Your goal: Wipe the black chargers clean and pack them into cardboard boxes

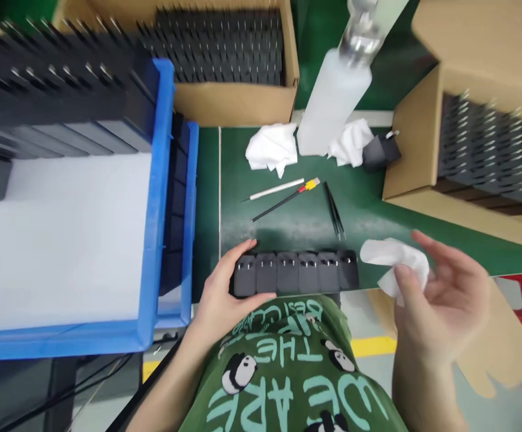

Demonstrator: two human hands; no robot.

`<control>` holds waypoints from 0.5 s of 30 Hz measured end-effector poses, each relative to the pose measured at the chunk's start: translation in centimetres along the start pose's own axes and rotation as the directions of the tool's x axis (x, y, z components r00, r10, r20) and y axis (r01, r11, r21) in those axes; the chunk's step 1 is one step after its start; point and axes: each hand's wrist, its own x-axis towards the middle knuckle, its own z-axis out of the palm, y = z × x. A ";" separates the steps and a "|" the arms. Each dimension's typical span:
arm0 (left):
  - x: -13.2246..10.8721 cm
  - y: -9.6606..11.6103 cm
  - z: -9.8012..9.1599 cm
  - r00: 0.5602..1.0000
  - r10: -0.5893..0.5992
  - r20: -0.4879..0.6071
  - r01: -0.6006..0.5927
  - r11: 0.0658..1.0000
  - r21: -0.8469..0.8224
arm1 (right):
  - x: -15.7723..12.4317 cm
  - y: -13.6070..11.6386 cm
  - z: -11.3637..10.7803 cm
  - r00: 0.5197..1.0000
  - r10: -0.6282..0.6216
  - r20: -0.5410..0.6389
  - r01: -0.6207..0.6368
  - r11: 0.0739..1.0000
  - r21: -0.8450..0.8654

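Note:
A row of several black plug adapters stands along the front edge of the green table, their metal pins showing. My left hand is wrapped round the left end of that row, thumb on the near side and fingers on the far side. To the right of the row, my right hand pinches a crumpled white wipe between thumb and fingers, apart from the adapters. Behind the row lie black tweezers, a white pen-like stick and a short black cable with a yellow USB plug.
Blue trays with black adapters stand at left. Cardboard boxes packed with adapters sit at the back and right. A white pump bottle stands between crumpled wipes, beside a lone adapter.

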 end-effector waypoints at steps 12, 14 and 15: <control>-0.9 -1.8 2.7 0.960 0.118 -0.255 -0.107 0.993 0.057 | 19.4 -5.9 14.1 0.670 -0.668 0.323 0.710 0.704 -0.017; -0.9 -1.9 2.8 0.959 0.107 -0.263 -0.100 0.994 0.039 | 20.1 -6.0 15.2 0.595 -0.687 0.417 0.757 0.654 -0.004; -0.9 -1.9 2.9 0.960 0.091 -0.264 -0.086 0.996 0.030 | 20.2 -5.9 15.5 0.564 -0.689 0.455 0.774 0.634 0.002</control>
